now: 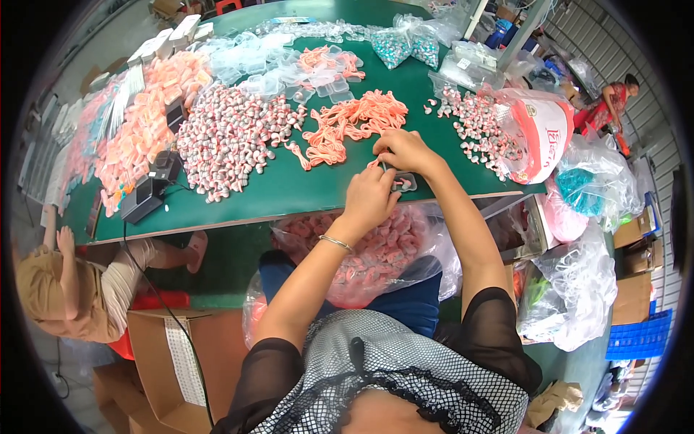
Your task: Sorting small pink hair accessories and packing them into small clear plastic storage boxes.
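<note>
Both hands meet at the near edge of the green table. My left hand (370, 192) is closed, its fingers bent around something mostly hidden. My right hand (406, 152) curls down in a pinch close to the left fingertips; what it grips is covered by the fingers. A bit of coral cord shows between the two hands. Beside my left thumb and below my right hand lies a small clear plastic case (408, 183) with grey and coral pieces in it. Just beyond the hands is a heap of looped coral cords (358, 119).
Small grey-and-coral pieces (231, 141) are heaped left, orange parts (152, 126) farther left. Clear cases (271, 69) and a bag of teal pieces (408, 49) lie behind. A red-white bag (542, 134) stands right. A clear bag (376, 253) fills my lap; a co-worker (69, 289) sits left.
</note>
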`<action>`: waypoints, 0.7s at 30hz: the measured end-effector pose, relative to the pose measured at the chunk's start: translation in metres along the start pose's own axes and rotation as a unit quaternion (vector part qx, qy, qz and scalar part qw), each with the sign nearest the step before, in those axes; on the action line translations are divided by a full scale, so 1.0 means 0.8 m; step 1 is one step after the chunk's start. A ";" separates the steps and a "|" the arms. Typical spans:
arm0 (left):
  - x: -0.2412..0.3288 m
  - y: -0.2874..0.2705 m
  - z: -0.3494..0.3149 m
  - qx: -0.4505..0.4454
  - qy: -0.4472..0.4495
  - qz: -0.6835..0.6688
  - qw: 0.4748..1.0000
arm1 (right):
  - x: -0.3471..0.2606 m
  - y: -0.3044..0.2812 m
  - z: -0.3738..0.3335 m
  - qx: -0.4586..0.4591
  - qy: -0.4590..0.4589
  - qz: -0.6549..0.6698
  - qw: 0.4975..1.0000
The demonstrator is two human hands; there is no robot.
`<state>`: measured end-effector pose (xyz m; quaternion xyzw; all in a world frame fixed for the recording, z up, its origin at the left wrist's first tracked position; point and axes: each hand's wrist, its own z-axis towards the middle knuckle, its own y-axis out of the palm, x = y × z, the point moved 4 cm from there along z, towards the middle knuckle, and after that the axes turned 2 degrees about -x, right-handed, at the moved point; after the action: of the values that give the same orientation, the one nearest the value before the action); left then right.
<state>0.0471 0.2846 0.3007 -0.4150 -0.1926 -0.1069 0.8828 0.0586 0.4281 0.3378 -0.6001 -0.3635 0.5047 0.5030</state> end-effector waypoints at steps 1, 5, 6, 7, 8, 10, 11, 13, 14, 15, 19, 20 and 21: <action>-0.001 0.000 -0.001 -0.015 -0.007 -0.007 1.000 | -0.003 0.000 0.003 -0.077 0.023 -0.022 0.997; 0.001 -0.003 -0.001 -0.011 -0.009 0.000 1.000 | 0.006 0.009 0.007 -0.038 -0.026 -0.024 0.999; 0.001 -0.004 -0.002 -0.025 -0.020 0.004 0.999 | 0.009 0.006 0.004 0.014 -0.012 0.066 0.998; 0.001 -0.005 -0.002 -0.039 -0.030 0.008 0.999 | 0.015 0.003 0.000 0.066 0.002 0.155 0.986; 0.000 -0.007 -0.002 -0.037 -0.031 0.007 0.999 | 0.021 0.003 -0.008 0.065 0.001 0.153 0.986; -0.007 -0.016 -0.007 -0.058 -0.052 0.005 0.997 | 0.019 -0.007 -0.031 0.138 0.027 0.276 0.951; -0.011 -0.021 -0.010 -0.058 -0.053 0.005 0.997 | 0.017 -0.003 -0.042 0.136 0.027 0.277 0.951; -0.017 -0.030 -0.011 -0.063 -0.061 0.004 0.996 | 0.015 0.000 -0.064 0.149 0.014 0.318 0.936; -0.019 -0.033 -0.011 -0.070 -0.076 -0.001 0.995 | 0.014 0.007 -0.071 0.146 0.011 0.317 0.937; -0.020 -0.034 -0.010 -0.070 -0.076 -0.002 0.995 | 0.013 0.012 -0.080 0.163 -0.002 0.313 0.936; -0.029 -0.034 -0.008 -0.089 -0.110 -0.046 0.989 | 0.002 0.022 -0.088 0.218 -0.053 0.268 0.937; -0.031 -0.033 -0.008 -0.105 -0.128 -0.063 0.984 | 0.001 0.023 -0.088 0.226 -0.066 0.264 0.935; -0.032 -0.034 -0.006 -0.106 -0.128 -0.062 0.984 | 0.003 0.025 -0.087 0.227 -0.065 0.265 0.935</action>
<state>0.0162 0.2643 0.3055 -0.5041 -0.3172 -0.1275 0.7931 0.1254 0.4091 0.3171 -0.5104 -0.0992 0.7266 0.4491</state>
